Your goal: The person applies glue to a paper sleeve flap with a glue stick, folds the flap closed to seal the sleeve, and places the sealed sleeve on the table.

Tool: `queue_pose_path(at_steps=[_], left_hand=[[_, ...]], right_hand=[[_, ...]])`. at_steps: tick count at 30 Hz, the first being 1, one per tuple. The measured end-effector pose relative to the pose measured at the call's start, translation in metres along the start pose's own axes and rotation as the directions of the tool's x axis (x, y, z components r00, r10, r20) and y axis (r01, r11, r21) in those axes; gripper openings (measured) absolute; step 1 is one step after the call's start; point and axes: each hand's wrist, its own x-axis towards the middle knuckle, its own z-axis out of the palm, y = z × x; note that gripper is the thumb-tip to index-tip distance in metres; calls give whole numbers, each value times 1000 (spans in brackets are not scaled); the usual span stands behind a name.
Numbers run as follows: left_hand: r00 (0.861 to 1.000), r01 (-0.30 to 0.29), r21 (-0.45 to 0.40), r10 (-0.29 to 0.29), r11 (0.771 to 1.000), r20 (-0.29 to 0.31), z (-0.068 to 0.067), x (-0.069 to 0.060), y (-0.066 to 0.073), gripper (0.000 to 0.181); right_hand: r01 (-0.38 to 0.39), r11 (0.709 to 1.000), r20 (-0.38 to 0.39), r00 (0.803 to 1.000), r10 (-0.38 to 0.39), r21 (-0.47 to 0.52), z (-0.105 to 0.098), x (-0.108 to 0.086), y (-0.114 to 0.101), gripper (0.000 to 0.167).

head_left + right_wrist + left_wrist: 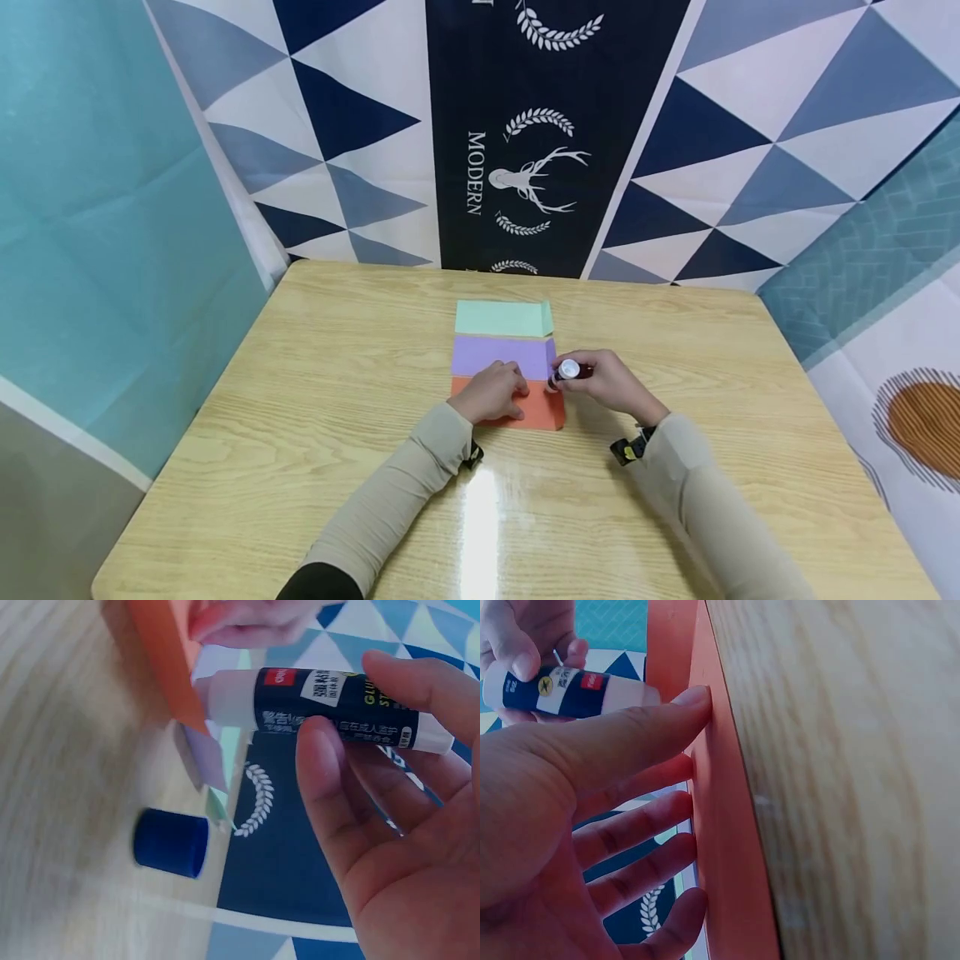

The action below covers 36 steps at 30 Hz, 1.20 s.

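Head view shows orange paper point(542, 408), purple paper point(472, 354) and green paper point(497, 318) in a row on the table point(300, 417), the green one nearest its far edge. The left hand point(495, 390) has its fingers spread, tips on the orange paper. The right hand point(603, 379) holds a glue stick point(292, 697) by the orange paper's right edge. A blue cap point(171, 841) lies near. It looks like gluing: keep the paper flat, rub softly, and cover the folded strip from corner to corner
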Motion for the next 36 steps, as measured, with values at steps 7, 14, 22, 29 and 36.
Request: queue_pose_path(at_steps=[7,14,22,29,36], left_hand=[[1000,12,1,-12,1000,16,1,1,2,37],[999,42,-28,-42,999,8,2,2,2,37],[998,58,-35,-57,998,8,2,1,2,37],[998,55,-42,-55,998,11,3,0,1,38],[999,50,-35,-50,998,11,2,0,1,38]], right_hand=[[33,999,14,999,-32,-44,11,2,0,28],[144,989,152,979,-136,-45,10,1,-1,24],[155,988,305,941,-148,1,8,-5,-3,25],[148,984,367,914,-176,103,3,-9,-1,24],[17,999,93,995,-21,44,7,-1,0,28]])
